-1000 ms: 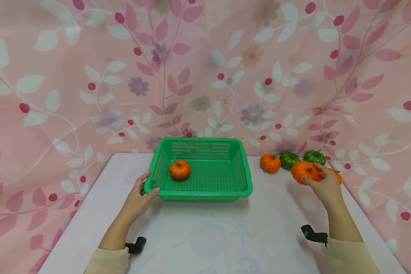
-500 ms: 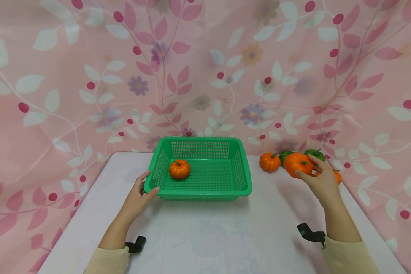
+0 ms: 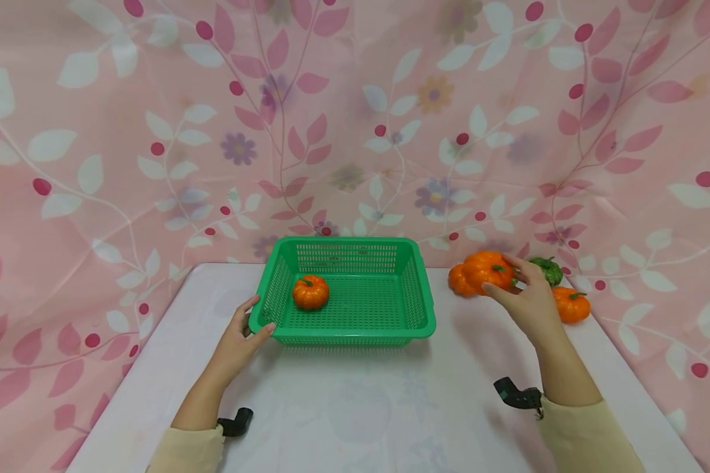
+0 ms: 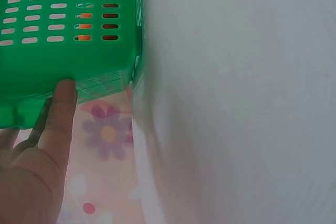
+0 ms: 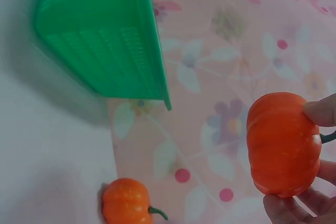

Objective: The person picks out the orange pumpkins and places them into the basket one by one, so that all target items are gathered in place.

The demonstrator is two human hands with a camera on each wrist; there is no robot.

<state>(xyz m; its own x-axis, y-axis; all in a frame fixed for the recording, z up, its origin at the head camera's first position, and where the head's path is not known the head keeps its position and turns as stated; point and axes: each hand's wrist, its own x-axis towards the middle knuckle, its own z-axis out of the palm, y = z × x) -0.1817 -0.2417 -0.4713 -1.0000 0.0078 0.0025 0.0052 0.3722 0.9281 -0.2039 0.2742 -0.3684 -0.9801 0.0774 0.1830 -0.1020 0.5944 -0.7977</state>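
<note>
My left hand (image 3: 239, 338) holds the near left corner of a green plastic basket (image 3: 355, 334), thumb at the front and fingers along the left side. In the left wrist view the thumb (image 4: 62, 103) lies straight against the basket wall (image 4: 31, 72). One small orange pumpkin (image 3: 310, 293) sits in the basket, toward the left. Off to the right, my right hand (image 3: 532, 299) grips a larger orange pumpkin (image 3: 486, 270) between thumb and fingers, raised above the table. The right wrist view shows this pumpkin (image 5: 283, 145) with its green stem toward the palm.
Behind the held pumpkin, another orange pumpkin (image 3: 460, 282) is partly covered on the table (image 3: 355, 401). A green pumpkin (image 3: 547, 270) and an orange pumpkin (image 3: 571, 305) lie near the right edge. Flowered pink cloth (image 3: 355, 131) hangs at the back.
My right hand has lifted the larger orange pumpkin and carried it left toward the basket, uncovering the orange pumpkin at the right edge. The left hand and basket have stayed put.
</note>
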